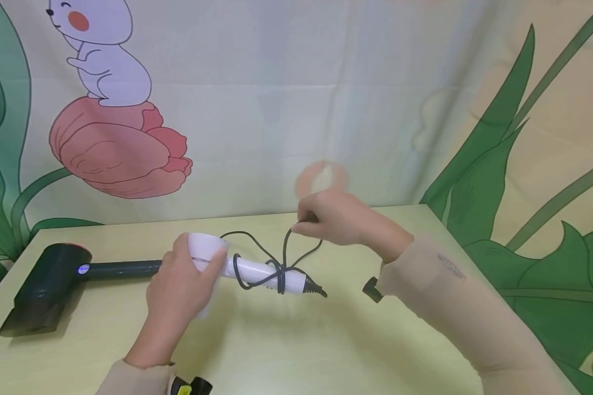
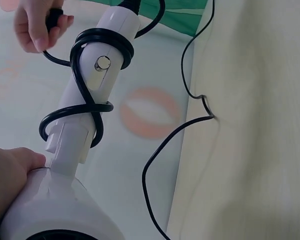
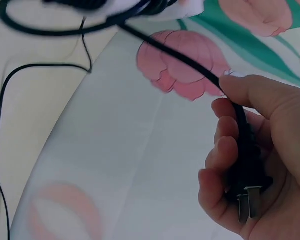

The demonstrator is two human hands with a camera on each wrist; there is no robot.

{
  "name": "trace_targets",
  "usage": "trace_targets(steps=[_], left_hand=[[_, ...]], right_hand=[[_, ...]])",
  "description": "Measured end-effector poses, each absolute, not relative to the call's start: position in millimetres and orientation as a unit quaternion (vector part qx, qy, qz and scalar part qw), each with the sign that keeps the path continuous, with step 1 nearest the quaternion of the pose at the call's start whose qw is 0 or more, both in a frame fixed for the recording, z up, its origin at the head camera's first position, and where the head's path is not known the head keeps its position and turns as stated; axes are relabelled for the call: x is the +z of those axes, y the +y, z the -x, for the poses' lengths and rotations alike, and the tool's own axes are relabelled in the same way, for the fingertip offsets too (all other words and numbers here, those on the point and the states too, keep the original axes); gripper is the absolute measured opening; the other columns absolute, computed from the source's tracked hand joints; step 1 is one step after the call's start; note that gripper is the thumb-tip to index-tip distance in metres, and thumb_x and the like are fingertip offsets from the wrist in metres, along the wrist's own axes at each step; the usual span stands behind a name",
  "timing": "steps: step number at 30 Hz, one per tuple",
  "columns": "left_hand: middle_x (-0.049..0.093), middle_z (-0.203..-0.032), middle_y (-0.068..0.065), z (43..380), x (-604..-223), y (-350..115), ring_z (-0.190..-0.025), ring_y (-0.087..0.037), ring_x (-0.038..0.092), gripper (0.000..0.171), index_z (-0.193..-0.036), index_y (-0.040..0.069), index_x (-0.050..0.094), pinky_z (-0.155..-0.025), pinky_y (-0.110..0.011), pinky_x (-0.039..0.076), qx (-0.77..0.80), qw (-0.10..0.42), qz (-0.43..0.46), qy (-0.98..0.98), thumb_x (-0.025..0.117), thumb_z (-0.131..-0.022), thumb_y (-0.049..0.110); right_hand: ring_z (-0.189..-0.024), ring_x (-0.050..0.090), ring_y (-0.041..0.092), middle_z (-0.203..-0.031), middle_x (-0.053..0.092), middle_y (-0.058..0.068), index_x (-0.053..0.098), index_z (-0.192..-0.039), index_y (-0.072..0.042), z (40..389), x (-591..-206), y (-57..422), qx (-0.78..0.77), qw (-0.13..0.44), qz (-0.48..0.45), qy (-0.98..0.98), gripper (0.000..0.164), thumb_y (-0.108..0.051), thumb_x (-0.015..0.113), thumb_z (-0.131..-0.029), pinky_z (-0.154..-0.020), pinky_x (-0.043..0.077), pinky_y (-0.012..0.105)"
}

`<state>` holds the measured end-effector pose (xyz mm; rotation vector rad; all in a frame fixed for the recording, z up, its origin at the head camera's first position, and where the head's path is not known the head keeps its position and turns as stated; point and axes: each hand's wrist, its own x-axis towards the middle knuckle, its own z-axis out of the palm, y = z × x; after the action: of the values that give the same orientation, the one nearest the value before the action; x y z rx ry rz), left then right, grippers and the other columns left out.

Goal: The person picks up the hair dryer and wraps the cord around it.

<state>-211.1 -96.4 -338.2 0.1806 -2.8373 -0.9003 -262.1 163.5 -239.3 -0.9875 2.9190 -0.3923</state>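
My left hand grips a white hair dryer by its head, with its handle pointing right above the table. A black power cord loops round the handle and crosses over itself near a sliding switch. My right hand holds the cord's two-pronged plug in curled fingers, the thumb against the cord. Between that hand and the handle a stretch of cord rises. In the left wrist view, the right hand appears beyond the handle's end.
A black hair dryer lies on the left of the pale table, its handle reaching behind my left hand. A thin black cord runs along the table's back edge. Behind hangs a printed curtain with flowers and leaves.
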Motion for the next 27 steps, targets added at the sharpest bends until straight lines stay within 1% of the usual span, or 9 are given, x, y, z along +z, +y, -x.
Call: trace_targets(steps=[4, 10, 15, 18, 22, 24, 27], left_hand=[[0.054, -0.1, -0.024, 213, -339, -98, -0.081, -0.039, 0.056, 0.078, -0.138, 0.003, 0.031, -0.054, -0.038, 0.04, -0.306, 0.082, -0.075, -0.945, 0.042, -0.089, 0.062], [0.054, -0.101, -0.025, 217, -340, -104, -0.082, -0.039, 0.056, 0.081, -0.139, 0.001, 0.03, -0.053, -0.037, 0.042, -0.319, 0.076, -0.092, -0.94, 0.042, -0.089, 0.063], [0.053, -0.103, -0.025, 221, -340, -109, -0.086, -0.04, 0.055, 0.083, -0.14, 0.002, 0.029, -0.056, -0.041, 0.043, -0.325, 0.078, -0.115, -0.935, 0.04, -0.088, 0.066], [0.052, -0.105, -0.025, 222, -338, -112, -0.089, -0.041, 0.054, 0.085, -0.141, 0.002, 0.028, -0.058, -0.043, 0.043, -0.329, 0.078, -0.125, -0.933, 0.039, -0.087, 0.067], [0.052, -0.107, -0.025, 223, -338, -115, -0.091, -0.042, 0.054, 0.087, -0.142, 0.003, 0.027, -0.06, -0.044, 0.043, -0.337, 0.079, -0.133, -0.929, 0.038, -0.087, 0.069], [0.052, -0.108, -0.025, 223, -337, -116, -0.091, -0.042, 0.054, 0.088, -0.142, 0.003, 0.027, -0.061, -0.045, 0.043, -0.342, 0.082, -0.135, -0.926, 0.038, -0.086, 0.069], [0.052, -0.109, -0.026, 223, -336, -117, -0.092, -0.042, 0.054, 0.088, -0.143, 0.003, 0.026, -0.061, -0.045, 0.044, -0.347, 0.085, -0.138, -0.924, 0.038, -0.086, 0.069]], right_hand=[[-0.055, 0.038, 0.004, -0.063, 0.046, -0.009, 0.058, -0.074, -0.016, 250, -237, 160, -0.135, -0.003, 0.343, 0.93, 0.017, -0.02, 0.057, -0.09, -0.055, 0.035, 0.021], [-0.056, 0.041, 0.003, -0.065, 0.052, -0.01, 0.063, -0.076, -0.016, 231, -239, 156, -0.158, -0.011, 0.358, 0.92, 0.017, -0.01, 0.051, -0.086, -0.056, 0.038, 0.02], [-0.058, 0.043, 0.004, -0.068, 0.053, -0.01, 0.067, -0.083, -0.016, 213, -244, 151, -0.171, -0.012, 0.354, 0.919, 0.017, -0.012, 0.051, -0.088, -0.056, 0.04, 0.019], [-0.059, 0.043, 0.005, -0.07, 0.055, -0.009, 0.069, -0.088, -0.013, 205, -250, 148, -0.184, -0.021, 0.358, 0.915, 0.016, -0.011, 0.053, -0.088, -0.056, 0.039, 0.019], [-0.061, 0.043, 0.004, -0.076, 0.058, -0.006, 0.068, -0.096, -0.009, 197, -260, 147, -0.208, -0.025, 0.367, 0.906, 0.015, -0.01, 0.054, -0.09, -0.058, 0.04, 0.018], [-0.06, 0.042, 0.004, -0.076, 0.057, -0.006, 0.067, -0.097, -0.01, 194, -267, 146, -0.226, -0.023, 0.37, 0.901, 0.014, -0.011, 0.055, -0.091, -0.058, 0.04, 0.018], [-0.059, 0.042, 0.002, -0.074, 0.056, -0.005, 0.065, -0.094, -0.011, 191, -277, 144, -0.262, -0.021, 0.374, 0.89, 0.009, -0.011, 0.055, -0.092, -0.058, 0.04, 0.018]])
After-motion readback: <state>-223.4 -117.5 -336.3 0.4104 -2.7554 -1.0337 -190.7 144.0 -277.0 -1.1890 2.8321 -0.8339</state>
